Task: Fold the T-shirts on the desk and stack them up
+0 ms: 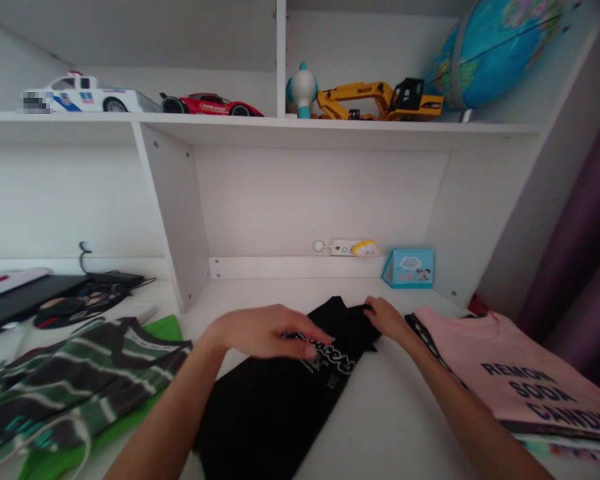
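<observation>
A black T-shirt (280, 407) with white lettering lies slantwise on the white desk, partly folded, its collar end away from me. Over its printed chest my left hand (267, 331) is held flat, fingers stretched out and thumb apart, gripping nothing; whether it touches the cloth I cannot tell. At the far right corner of the shirt, my right hand (384, 319) pinches the black fabric near the sleeve. My left forearm covers part of the shirt's left edge.
On the left lie a striped grey-green shirt (95, 373) and a bright green garment (164, 328). To the right is a folded pile topped by a pink T-shirt (525, 373). A blue desk calendar (413, 269) stands behind. Toys and a globe (500, 53) sit on the shelf (330, 125).
</observation>
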`<state>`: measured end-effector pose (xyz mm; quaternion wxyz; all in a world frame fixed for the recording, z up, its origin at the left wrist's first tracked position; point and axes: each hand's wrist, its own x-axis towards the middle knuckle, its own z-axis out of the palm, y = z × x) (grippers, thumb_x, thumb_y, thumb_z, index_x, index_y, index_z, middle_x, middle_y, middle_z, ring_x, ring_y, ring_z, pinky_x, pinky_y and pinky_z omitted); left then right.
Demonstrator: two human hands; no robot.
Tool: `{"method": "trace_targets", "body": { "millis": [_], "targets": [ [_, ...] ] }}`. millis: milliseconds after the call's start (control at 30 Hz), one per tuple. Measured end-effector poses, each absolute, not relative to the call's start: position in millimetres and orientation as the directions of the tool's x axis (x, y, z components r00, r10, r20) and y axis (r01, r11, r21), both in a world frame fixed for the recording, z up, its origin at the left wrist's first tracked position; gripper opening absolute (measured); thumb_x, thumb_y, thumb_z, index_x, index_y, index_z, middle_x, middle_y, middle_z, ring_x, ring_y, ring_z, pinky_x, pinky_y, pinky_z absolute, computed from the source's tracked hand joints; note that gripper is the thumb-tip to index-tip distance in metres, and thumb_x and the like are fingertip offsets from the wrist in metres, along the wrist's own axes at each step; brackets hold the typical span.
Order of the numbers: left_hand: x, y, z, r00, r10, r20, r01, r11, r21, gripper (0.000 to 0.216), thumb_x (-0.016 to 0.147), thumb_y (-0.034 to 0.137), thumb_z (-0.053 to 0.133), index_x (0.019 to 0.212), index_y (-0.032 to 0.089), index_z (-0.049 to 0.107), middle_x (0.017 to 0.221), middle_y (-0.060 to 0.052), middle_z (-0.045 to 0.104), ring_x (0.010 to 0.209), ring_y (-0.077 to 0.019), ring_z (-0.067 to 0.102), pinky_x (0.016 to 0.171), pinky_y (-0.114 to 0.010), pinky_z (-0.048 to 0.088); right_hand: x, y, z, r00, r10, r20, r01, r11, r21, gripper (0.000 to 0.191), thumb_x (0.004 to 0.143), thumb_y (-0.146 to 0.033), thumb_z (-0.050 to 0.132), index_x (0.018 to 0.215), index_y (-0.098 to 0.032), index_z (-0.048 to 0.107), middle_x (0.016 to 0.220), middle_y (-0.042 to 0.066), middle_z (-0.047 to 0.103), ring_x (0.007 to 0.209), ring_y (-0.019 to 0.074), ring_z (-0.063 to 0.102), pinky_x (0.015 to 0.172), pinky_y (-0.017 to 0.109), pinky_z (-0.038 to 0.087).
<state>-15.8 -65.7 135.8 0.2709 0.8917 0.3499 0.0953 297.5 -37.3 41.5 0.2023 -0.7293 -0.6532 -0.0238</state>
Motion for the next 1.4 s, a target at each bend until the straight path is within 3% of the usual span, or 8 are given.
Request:
{"method": "trace_targets", "body": {
  "millis": [267, 467, 700, 833, 933, 1067, 1267, 1400],
  "targets": [
    [27.5, -29.1, 59.0, 0.669, 0.737, -0.102, 0.74, -0.644, 0.195, 0.05, 0.071, 0.037, 0.056, 0.117, 0.019, 0.049, 0.111, -0.011, 0.053, 0.099, -0.0256, 0.05, 0.082, -0.033, 0.039, 297.2, -23.3, 106.7, 0.273, 0.772, 0.574, 0.946, -0.105, -0.308, 0.041, 0.084, -0.02, 0.026, 0.124, -0.01, 0.027, 0.115, 0.017, 0.044, 0.107, 0.0234, 0.041, 0.082, 0.033, 0.033],
    [11.3, -35.9, 33.8, 0.617, 0.787, 0.028, 0.754, -0.601, 0.267, 0.027, 0.076, 0.028, 0.05, 0.101, 0.022, 0.057, 0.096, -0.005, 0.058, 0.088, -0.0192, 0.054, 0.079, -0.028, 0.04, 245.1, -95.3, 80.0, -0.13, 0.962, 0.241, 0.945, 0.193, -0.263, 0.015, 0.073, -0.033, 0.052, 0.069, -0.02, 0.057, 0.069, 0.001, 0.059, 0.065, 0.0144, 0.054, 0.058, 0.023, 0.036],
    [-14.0, -67.6, 67.9, 0.705, 0.691, -0.159, 0.694, -0.625, 0.359, 0.036, 0.077, 0.042, 0.047, 0.104, 0.021, 0.058, 0.1, -0.006, 0.06, 0.088, -0.0214, 0.056, 0.078, -0.03, 0.041, 180.7, -186.2, 39.9, -0.423, 0.902, -0.089, 0.891, 0.396, -0.22, 0.018, 0.068, -0.02, 0.051, 0.085, -0.018, 0.056, 0.09, 0.009, 0.06, 0.08, 0.0256, 0.058, 0.06, 0.03, 0.039],
    [-14.8, -112.3, 80.2, 0.787, 0.575, -0.224, 0.615, -0.703, 0.357, 0.074, 0.061, 0.055, 0.059, 0.126, 0.027, 0.038, 0.138, -0.01, 0.025, 0.114, -0.0351, 0.037, 0.086, -0.041, 0.037, 198.3, -176.3, 49.0, -0.257, 0.962, 0.086, 0.718, 0.25, -0.65, 0.016, 0.083, -0.025, 0.029, 0.08, -0.021, 0.044, 0.069, 0.0, 0.054, 0.052, 0.0133, 0.055, 0.049, 0.024, 0.039],
    [-8.0, -128.4, 75.2, 0.776, 0.617, -0.13, 0.62, -0.708, 0.338, 0.046, 0.073, 0.043, 0.05, 0.114, 0.022, 0.052, 0.125, -0.011, 0.045, 0.105, -0.0298, 0.047, 0.081, -0.036, 0.041, 215.3, -163.9, 68.1, -0.106, 0.983, 0.151, 0.422, 0.182, -0.888, 0.024, 0.085, -0.042, 0.023, 0.085, -0.023, 0.037, 0.067, -0.003, 0.048, 0.05, 0.0116, 0.052, 0.045, 0.022, 0.039],
    [-9.3, -111.5, 74.9, 0.662, 0.748, -0.043, 0.705, -0.603, 0.373, 0.026, 0.08, 0.026, 0.037, 0.082, 0.018, 0.062, 0.072, -0.004, 0.063, 0.067, -0.0173, 0.057, 0.061, -0.025, 0.042, 228.6, -161.1, 97.3, -0.053, 0.942, 0.331, 0.558, 0.303, -0.772, 0.025, 0.082, -0.046, 0.034, 0.081, -0.023, 0.04, 0.066, -0.003, 0.044, 0.061, 0.0127, 0.048, 0.053, 0.023, 0.039],
    [-25.5, -79.4, 97.8, 0.556, 0.817, 0.152, 0.656, -0.544, 0.523, 0.019, 0.071, 0.015, 0.043, 0.08, 0.016, 0.06, 0.073, 0.0, 0.061, 0.066, -0.0121, 0.054, 0.059, -0.02, 0.038, 242.2, -157.3, 110.1, 0.017, 0.81, 0.587, 0.892, 0.253, -0.376, 0.022, 0.07, -0.033, 0.053, 0.078, -0.021, 0.036, 0.077, 0.001, 0.046, 0.068, 0.0159, 0.047, 0.061, 0.028, 0.038],
    [-36.8, -74.6, 124.7, 0.447, 0.827, 0.341, 0.542, -0.553, 0.633, 0.019, 0.075, 0.021, 0.041, 0.082, 0.015, 0.059, 0.071, 0.0, 0.059, 0.063, -0.0112, 0.051, 0.057, -0.02, 0.039, 259.0, -156.3, 119.6, -0.063, 0.831, 0.552, 0.858, 0.328, -0.395, 0.021, 0.071, -0.017, 0.045, 0.092, -0.02, 0.041, 0.091, 0.004, 0.049, 0.081, 0.0167, 0.05, 0.069, 0.029, 0.041]
  ]
}}
